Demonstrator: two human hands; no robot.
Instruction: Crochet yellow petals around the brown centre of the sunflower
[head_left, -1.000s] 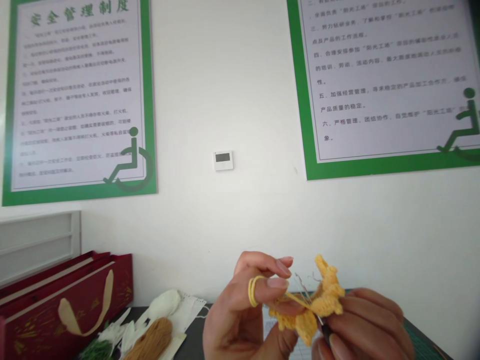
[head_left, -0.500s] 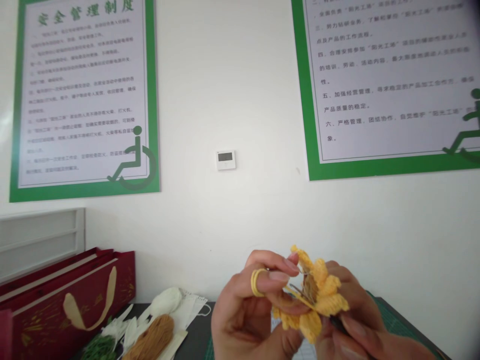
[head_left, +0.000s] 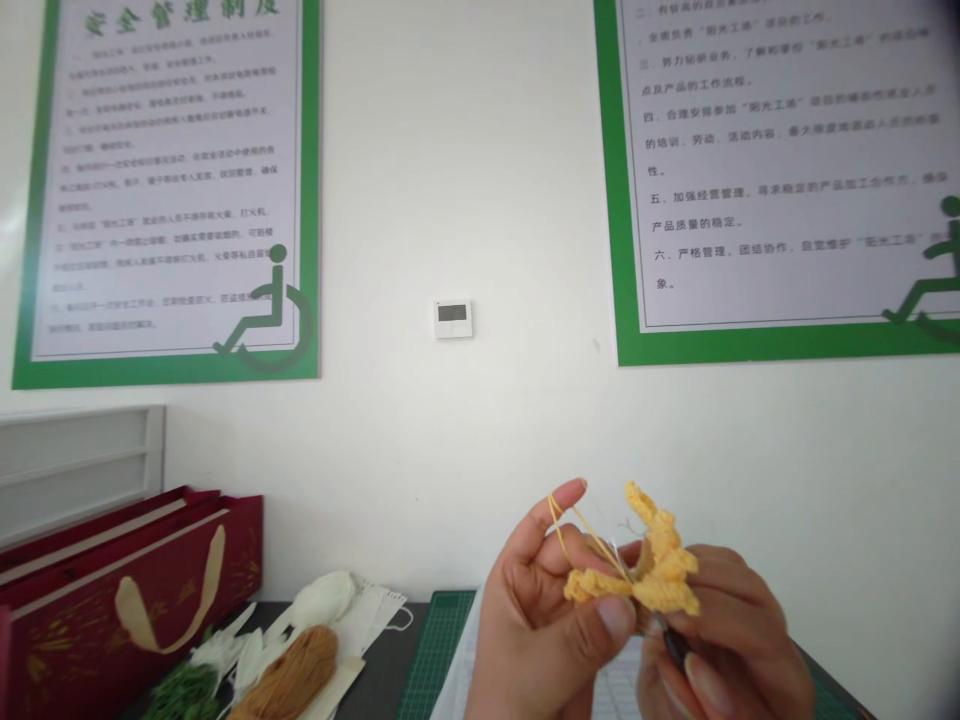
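Note:
A yellow crocheted flower (head_left: 664, 565) with ruffled petals is held up between my two hands. My left hand (head_left: 544, 620) pinches its left petal with thumb and fingers, and yellow yarn (head_left: 592, 535) runs from the raised index finger down to the flower. In my right hand (head_left: 735, 630) is a dark-handled crochet hook (head_left: 676, 645), gripped like a pen. Its tip meets the underside of the flower, where the end is hidden. Right-hand fingers also lie behind the petals.
At the left stand dark red gift bags (head_left: 150, 610). Beside them lie a brown yarn skein (head_left: 289, 675), white yarn (head_left: 326, 600) and green yarn (head_left: 184, 690). A green cutting mat (head_left: 435, 640) and printed paper (head_left: 619, 670) are under my hands. A thermostat (head_left: 453, 319) hangs on the wall.
My left index finger has lifted and stretches the yarn upward. The flower has turned flatter, its hollow centre less visible. The hook remains at its underside.

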